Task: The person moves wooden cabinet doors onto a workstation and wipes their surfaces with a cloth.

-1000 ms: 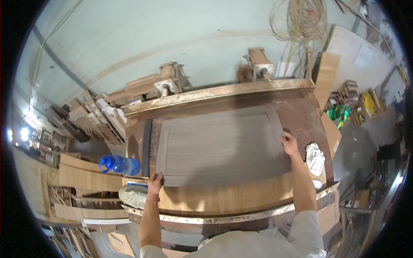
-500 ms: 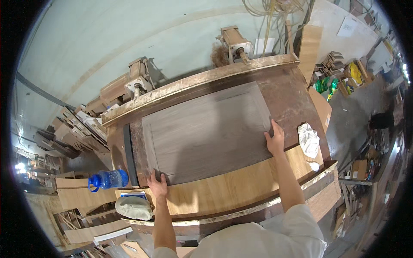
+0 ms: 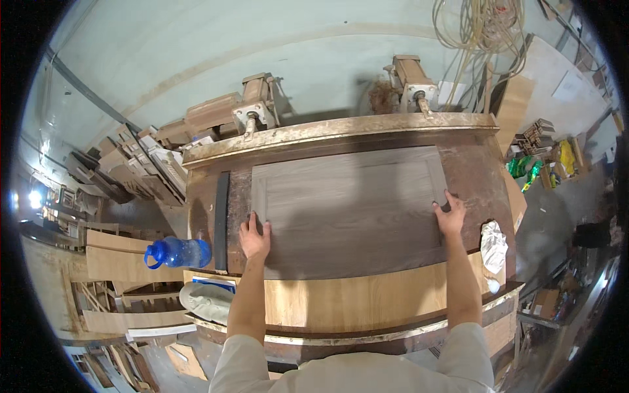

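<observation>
A grey wood-grain door panel (image 3: 350, 209) with a raised frame lies flat on a worn brown workbench (image 3: 481, 177). My left hand (image 3: 254, 237) grips the panel's left edge near its front corner. My right hand (image 3: 449, 214) grips the right edge, fingers spread over the frame. Both forearms reach in from the lower edge of the picture. A light wooden board (image 3: 367, 300) lies under the panel's near side.
A black bar (image 3: 222, 219) lies left of the panel. A blue water bottle (image 3: 178, 253) rests at the bench's left end, a crumpled white rag (image 3: 493, 243) at the right. Two clamp machines (image 3: 255, 108) stand behind the bench. Wood offcuts are stacked at left, cables hang on the wall.
The view has shifted, so the bench sits level and centred. My left hand has moved from the panel's front edge up onto its left edge. The right hand stays on the right edge.
</observation>
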The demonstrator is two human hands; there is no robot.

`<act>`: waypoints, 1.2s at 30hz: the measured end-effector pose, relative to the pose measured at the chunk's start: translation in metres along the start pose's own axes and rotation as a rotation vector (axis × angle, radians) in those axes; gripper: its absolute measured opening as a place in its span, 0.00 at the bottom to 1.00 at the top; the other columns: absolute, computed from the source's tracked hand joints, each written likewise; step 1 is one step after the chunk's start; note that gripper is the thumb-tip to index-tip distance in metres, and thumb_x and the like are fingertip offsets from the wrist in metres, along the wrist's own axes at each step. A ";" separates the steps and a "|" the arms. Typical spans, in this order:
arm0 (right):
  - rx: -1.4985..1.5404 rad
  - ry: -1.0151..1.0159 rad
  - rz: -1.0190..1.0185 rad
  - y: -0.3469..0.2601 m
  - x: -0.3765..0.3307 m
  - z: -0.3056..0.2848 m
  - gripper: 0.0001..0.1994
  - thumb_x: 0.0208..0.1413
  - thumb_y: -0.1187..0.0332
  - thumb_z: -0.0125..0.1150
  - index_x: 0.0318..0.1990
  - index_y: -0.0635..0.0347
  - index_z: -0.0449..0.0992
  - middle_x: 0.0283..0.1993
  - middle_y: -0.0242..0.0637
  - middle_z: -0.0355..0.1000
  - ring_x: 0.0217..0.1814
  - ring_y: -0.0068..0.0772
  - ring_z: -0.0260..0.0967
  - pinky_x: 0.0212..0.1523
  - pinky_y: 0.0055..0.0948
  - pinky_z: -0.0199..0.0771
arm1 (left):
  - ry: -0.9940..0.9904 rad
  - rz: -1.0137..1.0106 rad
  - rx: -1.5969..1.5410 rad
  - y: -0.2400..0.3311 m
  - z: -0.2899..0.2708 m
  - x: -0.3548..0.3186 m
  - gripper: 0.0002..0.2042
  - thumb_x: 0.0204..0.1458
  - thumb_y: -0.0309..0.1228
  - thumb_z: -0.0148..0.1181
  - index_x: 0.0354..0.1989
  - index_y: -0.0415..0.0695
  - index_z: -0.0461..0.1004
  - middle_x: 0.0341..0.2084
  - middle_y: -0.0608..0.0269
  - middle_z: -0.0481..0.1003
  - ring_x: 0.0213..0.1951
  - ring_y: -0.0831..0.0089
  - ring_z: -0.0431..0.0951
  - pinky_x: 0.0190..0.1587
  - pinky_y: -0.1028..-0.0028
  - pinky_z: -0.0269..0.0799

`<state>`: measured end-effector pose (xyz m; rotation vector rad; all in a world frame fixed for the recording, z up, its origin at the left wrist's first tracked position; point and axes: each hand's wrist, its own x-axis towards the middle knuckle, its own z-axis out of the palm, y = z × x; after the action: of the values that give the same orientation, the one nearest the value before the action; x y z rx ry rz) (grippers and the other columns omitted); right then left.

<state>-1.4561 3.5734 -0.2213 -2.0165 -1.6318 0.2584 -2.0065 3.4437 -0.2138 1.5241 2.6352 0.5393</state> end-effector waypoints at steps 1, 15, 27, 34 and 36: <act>-0.017 0.010 0.009 -0.002 -0.003 0.007 0.26 0.47 0.58 0.72 0.56 0.51 0.76 0.57 0.45 0.72 0.61 0.48 0.65 0.62 0.42 0.65 | 0.031 0.041 -0.024 -0.003 0.002 0.000 0.28 0.56 0.46 0.57 0.62 0.45 0.67 0.55 0.42 0.68 0.56 0.44 0.67 0.59 0.51 0.63; 0.030 0.119 0.043 -0.028 -0.015 0.012 0.19 0.48 0.58 0.70 0.50 0.46 0.79 0.55 0.36 0.71 0.58 0.44 0.66 0.59 0.40 0.66 | 0.124 0.050 -0.130 -0.012 0.005 -0.006 0.24 0.59 0.41 0.56 0.60 0.39 0.70 0.57 0.36 0.67 0.59 0.42 0.67 0.61 0.55 0.63; -0.060 0.068 0.057 -0.035 -0.014 0.010 0.22 0.50 0.56 0.68 0.54 0.41 0.74 0.57 0.32 0.68 0.61 0.41 0.62 0.62 0.48 0.58 | 0.145 0.056 -0.126 -0.011 0.007 -0.003 0.25 0.60 0.43 0.55 0.59 0.39 0.70 0.56 0.39 0.68 0.58 0.43 0.68 0.60 0.56 0.64; -0.125 0.046 0.018 -0.028 -0.017 0.013 0.23 0.52 0.55 0.65 0.57 0.39 0.71 0.59 0.31 0.66 0.65 0.40 0.58 0.65 0.49 0.53 | 0.144 0.054 -0.145 -0.010 0.007 -0.009 0.23 0.59 0.40 0.57 0.58 0.38 0.71 0.56 0.41 0.69 0.57 0.44 0.69 0.58 0.57 0.66; -0.126 0.038 0.019 -0.029 -0.020 0.012 0.23 0.52 0.55 0.65 0.57 0.39 0.71 0.59 0.31 0.66 0.65 0.40 0.58 0.65 0.49 0.53 | 0.149 0.057 -0.152 -0.013 0.005 -0.012 0.23 0.59 0.40 0.56 0.58 0.38 0.71 0.56 0.41 0.69 0.57 0.45 0.69 0.58 0.57 0.66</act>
<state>-1.4915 3.5615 -0.2204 -2.1172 -1.6431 0.1261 -2.0097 3.4293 -0.2245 1.5738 2.5913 0.8683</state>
